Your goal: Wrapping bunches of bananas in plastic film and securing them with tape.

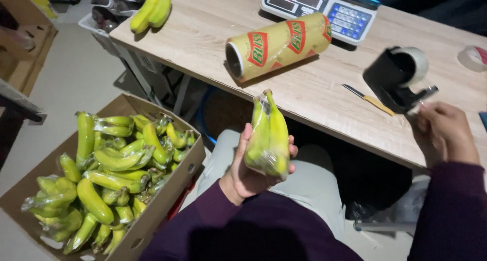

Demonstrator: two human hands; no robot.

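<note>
Head view: left hand (248,172) closed around a film-wrapped banana bunch (268,139) above the lap; right hand (446,132) pinches tape at the dispenser (398,78) on the tabletop (314,88). Wrapping appears done, taping pending; cardboard box (152,210) holds many wrapped bunches.

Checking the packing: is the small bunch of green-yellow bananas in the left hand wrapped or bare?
Wrapped. Glossy clear film covers the small bunch of green-yellow bananas held upright in the left hand, bunching at its lower end.
</note>
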